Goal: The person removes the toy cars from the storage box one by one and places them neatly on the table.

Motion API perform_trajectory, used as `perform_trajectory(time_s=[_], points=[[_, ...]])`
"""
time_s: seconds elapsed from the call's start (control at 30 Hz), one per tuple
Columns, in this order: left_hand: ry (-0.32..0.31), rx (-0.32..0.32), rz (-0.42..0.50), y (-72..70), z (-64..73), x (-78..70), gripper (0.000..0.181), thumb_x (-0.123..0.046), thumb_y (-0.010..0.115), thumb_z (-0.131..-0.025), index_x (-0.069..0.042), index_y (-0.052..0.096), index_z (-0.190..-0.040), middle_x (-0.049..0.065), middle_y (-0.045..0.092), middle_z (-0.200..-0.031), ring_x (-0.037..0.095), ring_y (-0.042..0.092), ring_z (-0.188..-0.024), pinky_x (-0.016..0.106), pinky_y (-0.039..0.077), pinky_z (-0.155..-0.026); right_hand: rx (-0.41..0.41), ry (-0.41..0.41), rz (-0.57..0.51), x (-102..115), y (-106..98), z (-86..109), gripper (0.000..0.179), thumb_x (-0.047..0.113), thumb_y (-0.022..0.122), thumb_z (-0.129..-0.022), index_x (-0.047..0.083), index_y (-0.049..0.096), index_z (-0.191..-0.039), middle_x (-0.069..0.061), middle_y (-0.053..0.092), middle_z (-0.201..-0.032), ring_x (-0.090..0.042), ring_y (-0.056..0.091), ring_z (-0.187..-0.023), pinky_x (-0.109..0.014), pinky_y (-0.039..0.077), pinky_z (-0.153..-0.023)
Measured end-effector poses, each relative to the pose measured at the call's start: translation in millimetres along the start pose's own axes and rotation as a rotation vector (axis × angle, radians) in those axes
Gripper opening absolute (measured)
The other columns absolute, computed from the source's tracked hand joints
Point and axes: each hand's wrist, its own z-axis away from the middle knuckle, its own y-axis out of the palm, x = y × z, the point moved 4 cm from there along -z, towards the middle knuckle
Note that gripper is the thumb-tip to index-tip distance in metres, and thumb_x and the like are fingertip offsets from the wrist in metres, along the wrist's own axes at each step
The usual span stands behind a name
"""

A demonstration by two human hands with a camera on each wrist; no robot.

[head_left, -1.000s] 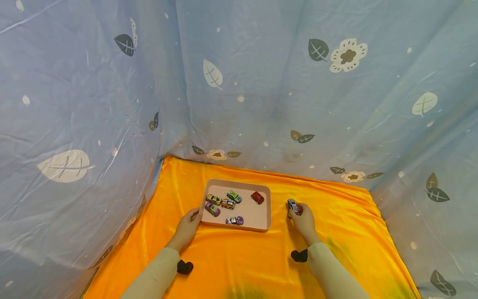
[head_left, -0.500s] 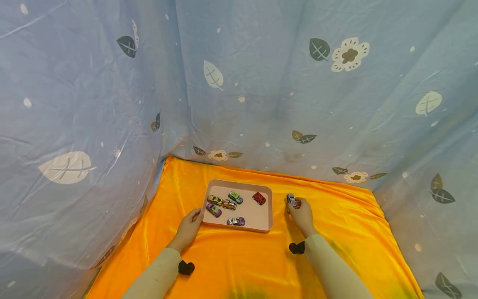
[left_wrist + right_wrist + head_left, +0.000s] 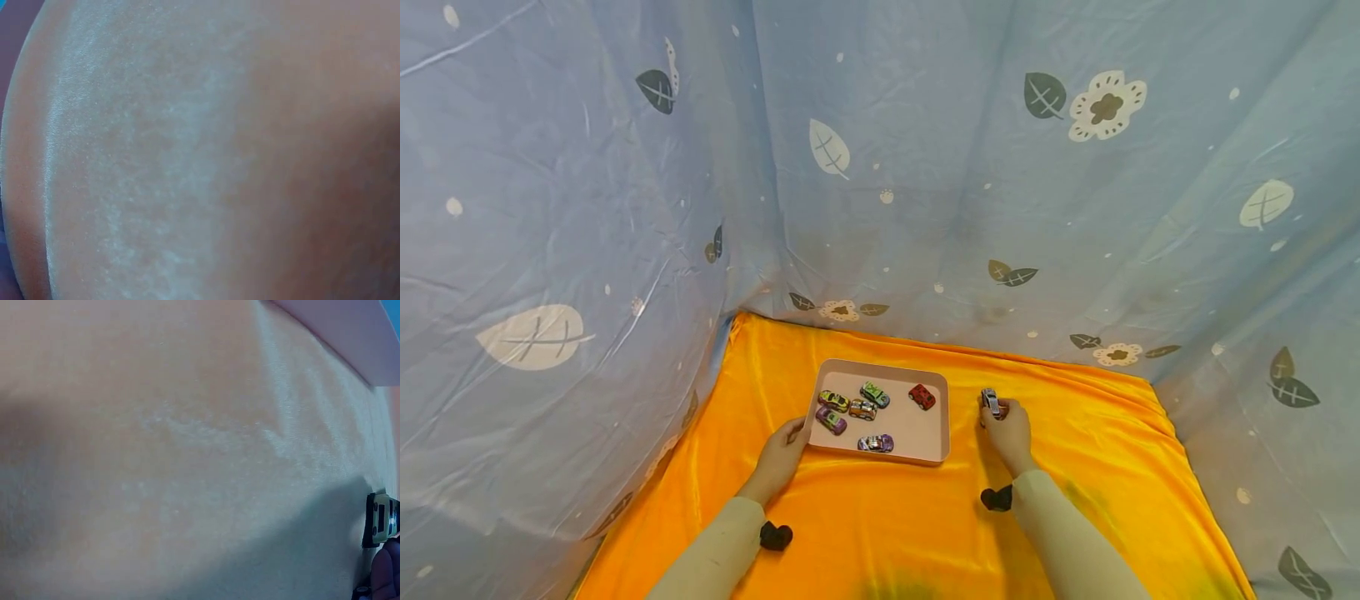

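Note:
My left hand [image 3: 781,460] grips the left near corner of a shallow pink tray [image 3: 880,456]. Inside the tray are several small toy cars: a red one [image 3: 922,397] at the right, a purple-and-silver one [image 3: 876,443] by the near wall, and a cluster with a yellow one [image 3: 833,401] and a green one [image 3: 875,393] at the left. To the right of the tray, my right hand [image 3: 1009,435] pinches a silver toy car [image 3: 990,403] close over the cloth. A dark reddish bit shows beside that car. The right wrist view catches the held car [image 3: 382,519] and fingers [image 3: 387,570] at its edge.
An orange-yellow cloth [image 3: 865,517] covers the surface beneath the tray. Pale blue curtains [image 3: 910,233] with leaf and flower prints hang behind and on both sides. The left wrist view is mostly blurred cloth.
My right hand has shifted slightly away from me, and the silver toy car in it has turned a little. The left hand stays on the tray. The head view has drifted slightly.

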Motion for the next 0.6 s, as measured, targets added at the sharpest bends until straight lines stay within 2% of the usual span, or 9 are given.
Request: perform_trajectory(time_s=[0.17,0.43,0.6], points=[[0.003,-0.002,-0.008,0.9,0.4,-0.6,0.047,-0.037,0.052,-0.101,-0.010,0.051,-0.140,0.012,0.059,-0.130,0.030,0.053,-0.120,0.051,0.040,-0.102,-0.008,-0.006,0.029,-0.3,-2.2,1.5,0.045,0.020,0.061,-0.095,-0.009,0.050,-0.127,-0.024,0.057,-0.105,-0.032,0.058,-0.090,-0.034,0.052,-0.068],[-0.006,-0.004,-0.003,1.1,2.1,-3.0,0.048,-0.038,0.052,-0.100,-0.010,0.051,-0.139,0.014,0.060,-0.129,0.030,0.054,-0.120,0.051,0.040,-0.102,0.003,-0.003,0.016,0.2,-11.6,2.5,0.046,0.021,0.058,-0.097,-0.009,0.048,-0.130,-0.025,0.056,-0.110,-0.034,0.058,-0.096,-0.038,0.055,-0.072],[-0.010,0.004,0.003,1.6,1.5,-2.4,0.048,-0.038,0.051,-0.101,-0.010,0.051,-0.140,0.014,0.059,-0.131,0.030,0.053,-0.121,0.050,0.039,-0.103,-0.036,-0.016,0.037,-0.9,-19.0,2.7,0.045,0.021,0.059,-0.096,-0.009,0.050,-0.128,-0.024,0.057,-0.108,-0.034,0.059,-0.094,-0.039,0.054,-0.073]])
